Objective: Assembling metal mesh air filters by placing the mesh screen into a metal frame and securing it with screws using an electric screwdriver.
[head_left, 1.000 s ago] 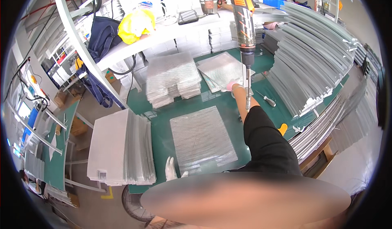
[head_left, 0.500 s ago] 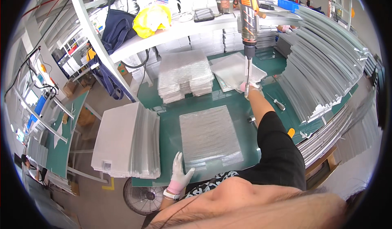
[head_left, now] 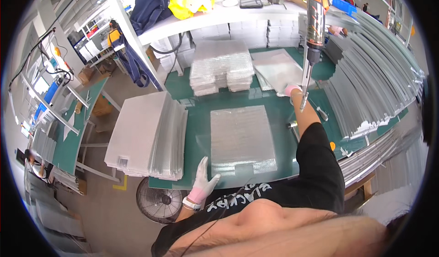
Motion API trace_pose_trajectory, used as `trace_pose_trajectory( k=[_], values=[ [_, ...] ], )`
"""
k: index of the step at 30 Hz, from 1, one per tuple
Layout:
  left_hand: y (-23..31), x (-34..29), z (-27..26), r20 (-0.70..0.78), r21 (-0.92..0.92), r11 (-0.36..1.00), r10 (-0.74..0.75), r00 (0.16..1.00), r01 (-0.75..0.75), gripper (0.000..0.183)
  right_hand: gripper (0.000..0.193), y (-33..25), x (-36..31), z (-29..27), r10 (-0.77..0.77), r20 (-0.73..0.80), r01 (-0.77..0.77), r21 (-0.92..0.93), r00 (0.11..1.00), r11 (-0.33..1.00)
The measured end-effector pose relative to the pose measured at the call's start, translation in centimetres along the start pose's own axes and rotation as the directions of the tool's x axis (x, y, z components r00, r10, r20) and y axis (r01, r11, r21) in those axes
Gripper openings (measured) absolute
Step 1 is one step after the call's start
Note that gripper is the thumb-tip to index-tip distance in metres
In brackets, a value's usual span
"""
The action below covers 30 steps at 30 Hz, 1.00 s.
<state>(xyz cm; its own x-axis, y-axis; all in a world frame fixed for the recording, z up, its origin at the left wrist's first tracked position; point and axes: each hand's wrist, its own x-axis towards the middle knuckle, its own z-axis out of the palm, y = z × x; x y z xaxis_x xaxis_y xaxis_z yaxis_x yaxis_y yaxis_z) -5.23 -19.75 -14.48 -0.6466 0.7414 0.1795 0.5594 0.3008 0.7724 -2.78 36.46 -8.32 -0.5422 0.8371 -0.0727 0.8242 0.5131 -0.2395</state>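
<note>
My left hand [head_left: 204, 183], in a white and pink glove, is at the front edge of the green table with thumb and fingers apart. It holds nothing and is beside a translucent bubble-textured sheet [head_left: 242, 140] lying flat. My right arm stretches forward, and its gloved right hand [head_left: 291, 89] is at the near edge of some loose flat sheets [head_left: 277, 68]. The right fingers are mostly hidden, so a grip on a sheet cannot be made out. An orange and black power screwdriver [head_left: 315, 30] hangs in front of that arm, its tip overlapping the forearm in view.
A tall stack of white sheets [head_left: 139, 131] stands left, a notched bubble-textured stack [head_left: 222, 64] behind. Many grey panels [head_left: 379, 78] lean at right. A hand screwdriver [head_left: 323, 113] lies right of my forearm. The shelf [head_left: 183, 27] crosses the back; a fan [head_left: 162, 201] stands below.
The view has shifted, so the table contents sit higher and the hanging screwdriver farther right. My right hand stays at the loose sheets; my left hand remains beside the bubble-textured sheet.
</note>
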Motion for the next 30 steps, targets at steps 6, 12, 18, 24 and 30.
trace_pose_trajectory(
  k=[6, 12, 18, 24, 30],
  values=[
    [0.7, -0.3, 0.5, 0.034, -0.036, 0.999, 0.025, 0.999, -0.024, 0.084, 0.091, -0.8, -2.0, -1.0, 0.058, -0.242, 0.026, 0.332, 0.969, 0.943],
    [0.7, -0.7, 0.6, 0.038, -0.033, 0.999, 0.041, 0.998, -0.04, 0.083, 0.094, 2.4, 1.1, 2.5, 0.065, -0.187, -0.035, 0.16, 0.98, 0.986],
    [1.1, -0.6, 1.2, 0.045, -0.061, 0.996, 0.072, 0.996, -0.07, 0.082, 0.059, 2.5, 0.3, -0.4, 0.257, -0.627, 0.257, 0.609, 0.735, 0.75],
    [1.1, -1.0, 1.6, 0.05, -0.099, 0.989, 0.114, 0.992, -0.108, 0.081, 0.048, 2.6, -0.8, 1.4, -0.026, 0.015, 0.026, 0.013, 1.0, 1.0],
    [2.1, -0.7, 1.6, 0.066, -0.127, 0.985, 0.123, 0.99, -0.114, 0.079, 0.056, 5.3, 1.1, 1.0, 0.09, -0.112, -0.05, 0.317, 0.99, 0.947]
  ],
)
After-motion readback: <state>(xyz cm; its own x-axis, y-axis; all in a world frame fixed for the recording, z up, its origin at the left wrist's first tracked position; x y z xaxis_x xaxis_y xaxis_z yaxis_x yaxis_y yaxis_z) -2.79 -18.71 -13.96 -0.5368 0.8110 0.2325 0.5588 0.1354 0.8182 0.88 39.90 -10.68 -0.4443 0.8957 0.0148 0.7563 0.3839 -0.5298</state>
